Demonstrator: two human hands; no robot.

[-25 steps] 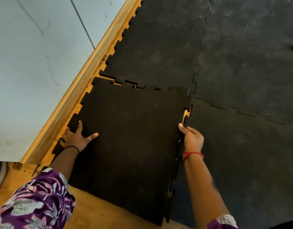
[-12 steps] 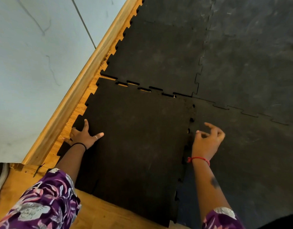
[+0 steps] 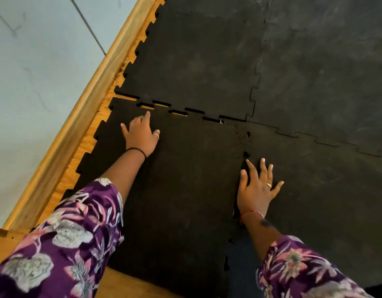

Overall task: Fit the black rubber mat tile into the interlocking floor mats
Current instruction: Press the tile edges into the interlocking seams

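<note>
Both hands have shifted since half a second ago: the left hand (image 3: 141, 136) has slid from the tile's wall-side edge up toward its far edge, and the right hand (image 3: 257, 186), which was curled and lifted, now lies flat across the seam.

Each hand is open with fingers spread, palm down, gripping nothing. The black rubber mat tile (image 3: 185, 179) fills the centre and lower middle of the frame, lying on the wooden floor (image 3: 86, 145) beside the wooden skirting board (image 3: 78, 117) that runs diagonally up the left.

Along the tile's far edge, left of centre, the tabs are not home. Slits of bare wood show between them and the neighbouring floor mat (image 3: 196, 61), and the gaps widen toward the wall. Near the middle of the frame that seam looks nearly closed. On the right-hand seam, small dark notches show above the right hand's fingertips (image 3: 248, 163), so the teeth there look only partly seated against the right-hand floor mat (image 3: 325, 201).

My worry is that pressing straight down now could pinch misaligned tabs on top of their sockets, leaving a raised ridge. Pushing the far edge home could also drag the right seam open again, since the tile seems slightly skewed. Whether the lower part of that seam, under the right forearm, is locked I cannot tell.
</note>
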